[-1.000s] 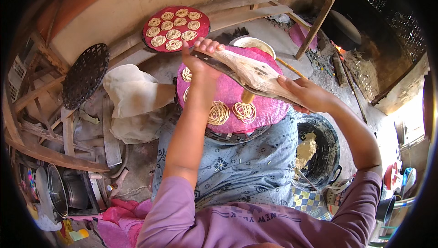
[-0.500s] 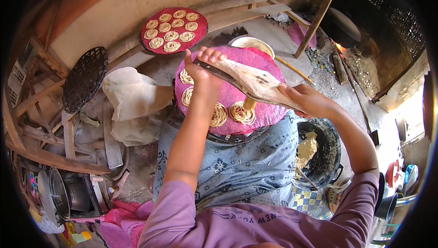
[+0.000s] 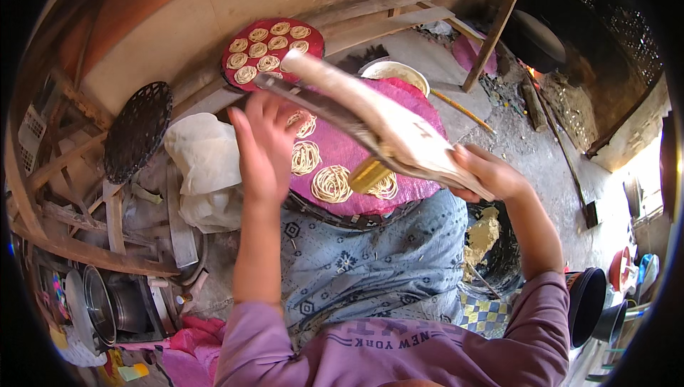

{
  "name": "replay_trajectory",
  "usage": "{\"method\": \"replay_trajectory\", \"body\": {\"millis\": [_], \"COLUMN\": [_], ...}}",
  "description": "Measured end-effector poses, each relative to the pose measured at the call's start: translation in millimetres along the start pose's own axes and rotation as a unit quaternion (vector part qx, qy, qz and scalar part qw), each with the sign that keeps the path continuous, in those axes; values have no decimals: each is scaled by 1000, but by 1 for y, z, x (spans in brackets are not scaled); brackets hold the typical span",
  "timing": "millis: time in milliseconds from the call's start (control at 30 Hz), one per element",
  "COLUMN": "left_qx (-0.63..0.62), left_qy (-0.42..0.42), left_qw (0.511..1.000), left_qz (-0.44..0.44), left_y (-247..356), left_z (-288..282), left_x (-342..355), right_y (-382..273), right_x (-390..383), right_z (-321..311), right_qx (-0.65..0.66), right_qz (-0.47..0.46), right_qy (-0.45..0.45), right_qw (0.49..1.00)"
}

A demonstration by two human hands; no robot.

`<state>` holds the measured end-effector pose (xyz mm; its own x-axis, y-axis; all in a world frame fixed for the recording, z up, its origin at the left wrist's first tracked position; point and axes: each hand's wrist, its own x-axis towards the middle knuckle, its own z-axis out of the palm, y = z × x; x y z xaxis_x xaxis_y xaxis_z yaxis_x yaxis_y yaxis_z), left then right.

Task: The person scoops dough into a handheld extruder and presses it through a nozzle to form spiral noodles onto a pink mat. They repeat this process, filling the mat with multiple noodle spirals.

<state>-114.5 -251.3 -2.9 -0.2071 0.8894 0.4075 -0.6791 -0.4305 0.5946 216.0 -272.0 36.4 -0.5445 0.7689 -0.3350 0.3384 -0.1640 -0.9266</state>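
Observation:
In my right hand (image 3: 493, 172) is one end of a wooden dough press (image 3: 420, 134), two long handle pieces with a brass-coloured cylinder (image 3: 371, 175) underneath. The two pieces stand apart at the far left end, slanting up over the tray. My left hand (image 3: 263, 150) is off the press, open with fingers spread, just left of it. Below lies a round tray covered with pink cloth (image 3: 417, 198), resting over my lap. Coiled nests of dough strands (image 3: 331, 184) sit along its left and near side; the cylinder partly hides one.
A red round tray (image 3: 235, 40) holding several nests stands behind. A black basin (image 3: 514, 244) with pale dough (image 3: 482, 236) sits right of my lap. At left are a cream cloth-like sheet (image 3: 206, 153) and a dark woven basket (image 3: 139, 133). A dark pan (image 3: 536, 39) stands over a fire.
My left hand has let go of the press and drawn back toward me. The press's left end has lifted and its two pieces have parted, while my right hand keeps its hold.

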Motion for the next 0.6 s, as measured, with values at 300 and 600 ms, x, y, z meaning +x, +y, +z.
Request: {"method": "replay_trajectory", "body": {"millis": [300, 600], "left_qx": [71, 75], "left_qy": [19, 274], "left_qw": [904, 945], "left_qz": [-420, -159], "left_y": [-87, -83], "left_z": [-34, -46], "left_x": [-198, -186], "right_y": [159, 183], "right_x": [-7, 7], "right_z": [14, 30], "right_qx": [491, 589], "right_qz": [-250, -316], "right_qy": [-188, -249], "right_qw": [813, 701]}}
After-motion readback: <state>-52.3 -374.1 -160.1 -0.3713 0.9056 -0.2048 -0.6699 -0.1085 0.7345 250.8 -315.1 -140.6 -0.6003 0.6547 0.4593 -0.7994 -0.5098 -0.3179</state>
